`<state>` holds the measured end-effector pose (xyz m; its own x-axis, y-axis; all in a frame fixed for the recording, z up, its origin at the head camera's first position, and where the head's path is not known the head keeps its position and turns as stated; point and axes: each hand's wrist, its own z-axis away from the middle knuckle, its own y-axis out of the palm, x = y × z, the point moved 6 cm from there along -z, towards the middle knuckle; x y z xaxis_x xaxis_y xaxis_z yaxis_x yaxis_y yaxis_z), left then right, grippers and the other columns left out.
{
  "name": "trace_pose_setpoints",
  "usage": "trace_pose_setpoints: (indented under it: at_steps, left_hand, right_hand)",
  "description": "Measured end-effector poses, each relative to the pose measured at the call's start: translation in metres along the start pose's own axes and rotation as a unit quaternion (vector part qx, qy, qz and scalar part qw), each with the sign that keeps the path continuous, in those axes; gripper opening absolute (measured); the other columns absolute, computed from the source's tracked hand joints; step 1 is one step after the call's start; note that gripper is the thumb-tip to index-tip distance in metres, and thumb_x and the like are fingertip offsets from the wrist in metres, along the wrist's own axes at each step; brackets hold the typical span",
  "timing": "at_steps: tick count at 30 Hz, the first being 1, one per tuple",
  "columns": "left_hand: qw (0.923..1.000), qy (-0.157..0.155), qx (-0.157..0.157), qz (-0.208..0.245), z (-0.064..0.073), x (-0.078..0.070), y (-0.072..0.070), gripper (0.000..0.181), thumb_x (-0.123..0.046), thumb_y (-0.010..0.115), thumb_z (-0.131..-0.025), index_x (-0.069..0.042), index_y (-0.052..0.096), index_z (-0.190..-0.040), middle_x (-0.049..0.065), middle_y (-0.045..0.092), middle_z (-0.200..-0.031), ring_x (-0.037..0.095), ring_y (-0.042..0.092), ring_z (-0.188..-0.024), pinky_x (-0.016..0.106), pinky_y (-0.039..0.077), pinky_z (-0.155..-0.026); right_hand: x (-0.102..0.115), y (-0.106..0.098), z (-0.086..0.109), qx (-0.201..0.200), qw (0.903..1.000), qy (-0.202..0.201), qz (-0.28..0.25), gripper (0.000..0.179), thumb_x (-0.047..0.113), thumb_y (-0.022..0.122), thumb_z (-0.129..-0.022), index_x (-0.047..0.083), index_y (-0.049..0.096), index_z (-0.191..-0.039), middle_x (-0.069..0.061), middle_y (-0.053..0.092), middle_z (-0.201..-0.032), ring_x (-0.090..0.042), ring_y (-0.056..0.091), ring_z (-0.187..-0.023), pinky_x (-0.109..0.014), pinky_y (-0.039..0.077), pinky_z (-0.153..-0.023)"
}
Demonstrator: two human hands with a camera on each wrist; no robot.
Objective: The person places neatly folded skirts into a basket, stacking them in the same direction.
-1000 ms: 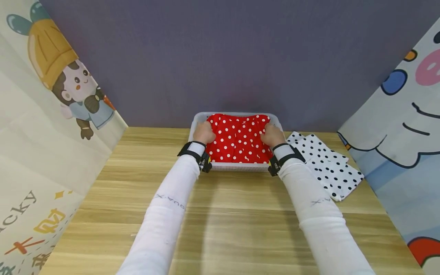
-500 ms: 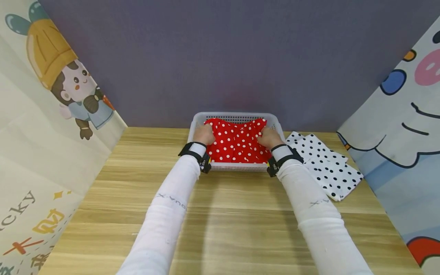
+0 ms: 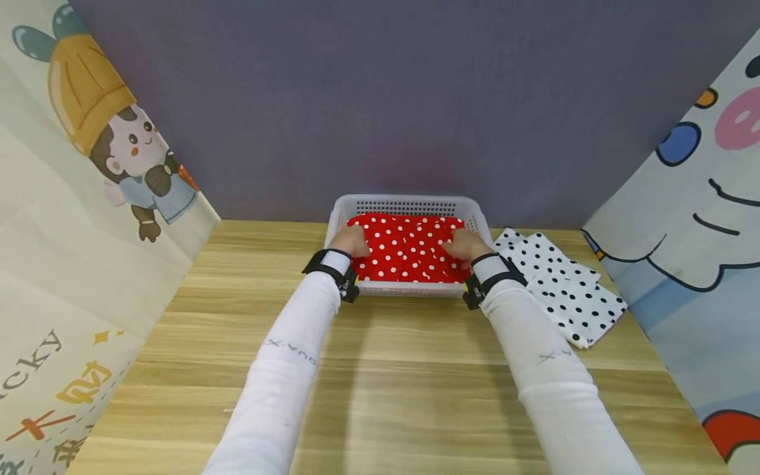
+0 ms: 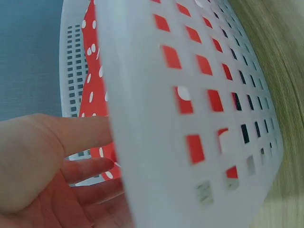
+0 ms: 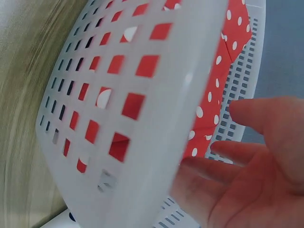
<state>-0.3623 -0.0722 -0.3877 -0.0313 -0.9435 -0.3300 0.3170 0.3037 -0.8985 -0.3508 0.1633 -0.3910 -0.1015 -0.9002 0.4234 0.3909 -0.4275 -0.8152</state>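
Observation:
A folded red cloth with white dots (image 3: 406, 247) lies inside a white plastic basket (image 3: 410, 288) with a grid of holes. My left hand (image 3: 351, 241) is over the basket's left side; in the left wrist view its thumb is straight and its loose fingers (image 4: 90, 169) are beside the cloth, partly behind the rim. My right hand (image 3: 466, 245) is at the basket's right side. The right wrist view shows its thumb and fingers (image 5: 237, 153) spread apart with nothing pinched, the fingertips close to the cloth. Whether the fingertips touch the cloth is hard to tell.
White cloths with black dots (image 3: 561, 284) lie to the right of the basket, partly behind my right forearm. The basket stands on a wooden table (image 3: 410, 396) against a grey back panel (image 3: 410, 99). Printed sheets (image 3: 83, 264) hang at both sides.
The red cloth's far edge has come down into the basket, baring the holes of the far wall. Both hands have let go of its sides and lowered slightly.

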Motion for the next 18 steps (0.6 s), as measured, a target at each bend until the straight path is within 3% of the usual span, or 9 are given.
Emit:
trace_pose_setpoints:
  at_steps: [7,13,18]
  left_hand:
    - [0.9997,0.009,-0.021,-0.004,0.009,-0.001,-0.008,0.033,-0.021,0.062,-0.083,-0.001,0.056,-0.108,0.012,0.059,-0.097,0.023,0.053,-0.085,0.034,0.048,-0.074]
    - [0.9954,0.055,-0.068,-0.040,0.021,-0.008,-0.017,0.030,-0.020,0.061,-0.083,-0.002,0.057,-0.107,0.011,0.060,-0.099,0.024,0.056,-0.086,0.036,0.048,-0.075]
    - [0.9887,0.100,-0.097,-0.055,0.035,-0.011,-0.021,0.037,-0.020,0.061,-0.085,-0.002,0.057,-0.116,0.012,0.060,-0.105,0.025,0.057,-0.094,0.039,0.049,-0.078]
  right_hand:
    - [0.008,-0.001,0.006,-0.035,0.9944,-0.082,0.056,0.052,0.023,0.042,-0.094,-0.005,0.035,-0.138,-0.023,0.041,-0.137,-0.034,0.046,-0.114,-0.046,0.037,-0.099]
    - [0.015,-0.006,0.023,-0.079,0.9821,-0.157,0.066,0.041,0.016,0.047,-0.092,-0.005,0.048,-0.127,-0.024,0.055,-0.120,-0.029,0.055,-0.085,-0.042,0.046,-0.079]
    - [0.011,-0.012,0.036,-0.123,0.9713,-0.188,0.079,0.033,0.014,0.052,-0.090,0.001,0.056,-0.120,-0.020,0.059,-0.114,-0.028,0.055,-0.088,-0.042,0.048,-0.078]
